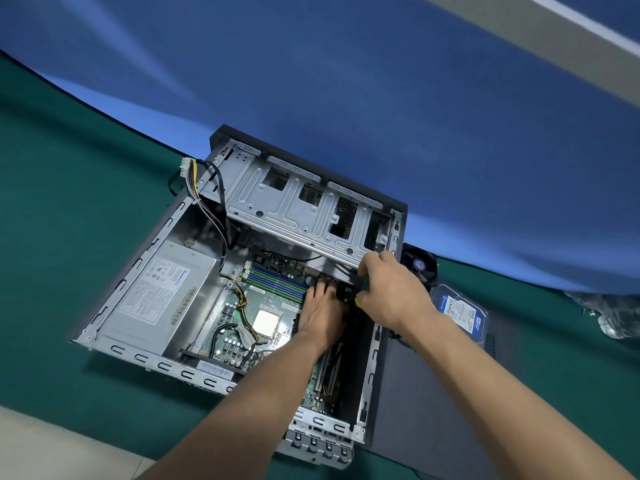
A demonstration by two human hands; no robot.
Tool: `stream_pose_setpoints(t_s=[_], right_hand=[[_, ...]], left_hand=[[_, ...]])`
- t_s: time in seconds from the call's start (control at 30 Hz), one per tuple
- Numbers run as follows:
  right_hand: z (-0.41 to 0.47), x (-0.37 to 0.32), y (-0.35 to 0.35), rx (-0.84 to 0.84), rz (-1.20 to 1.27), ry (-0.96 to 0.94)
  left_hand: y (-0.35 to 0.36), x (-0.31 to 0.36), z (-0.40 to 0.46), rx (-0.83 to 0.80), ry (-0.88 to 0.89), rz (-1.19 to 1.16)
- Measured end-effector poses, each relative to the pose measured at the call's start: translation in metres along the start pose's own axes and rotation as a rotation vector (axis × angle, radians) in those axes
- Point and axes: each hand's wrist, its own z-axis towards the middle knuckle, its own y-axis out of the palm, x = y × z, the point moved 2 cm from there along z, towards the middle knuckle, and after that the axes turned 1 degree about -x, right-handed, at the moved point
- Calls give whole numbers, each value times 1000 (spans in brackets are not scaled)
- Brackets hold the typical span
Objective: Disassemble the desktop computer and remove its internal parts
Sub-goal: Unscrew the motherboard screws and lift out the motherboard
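Lying open-side up at the middle of the frame, the computer case was seen resting on the green counter, its long axis running from lower right to upper left. Inside it, the green motherboard was still seated on the case floor, with a pale square processor exposed near its centre and blue memory sticks just above that. The power supply was held in the left compartment, and a bare metal drive cage spanned the upper part.

Both hands were placed at the right edge of the board, just below the cage. The left hand was laid with fingers extended toward a small black part, touching it; whether it was gripped cannot be told. The right hand was curled around a green-and-yellow handled tool, judged to be a screwdriver, directly right of that part. The black part lay between the two hands, equally near to both.

Outside the case, at the right of the frame, a fan and a hard drive were lying on a dark side panel, so some removal was judged already done.
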Motion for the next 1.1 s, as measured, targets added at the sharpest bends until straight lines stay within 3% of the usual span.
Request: stream_pose_setpoints(t_s=[0.6, 0.7, 0.83, 0.97, 1.1], right_hand=[[-11, 5, -13, 104, -73, -7], [-17, 6, -15, 115, -181, -21], [-27, 8, -3, 86, -369, 41], [-33, 18, 19, 4, -334, 181], [-38, 26, 39, 43, -233, 236]], left_hand=[[-1, 8, -3, -97, 3, -37], [-8, 4, -2, -46, -12, -59], [-32, -5, 3, 55, -160, -120], [-55, -4, -2, 84, -152, -223], [-70, -6, -14, 158, -149, -364]])
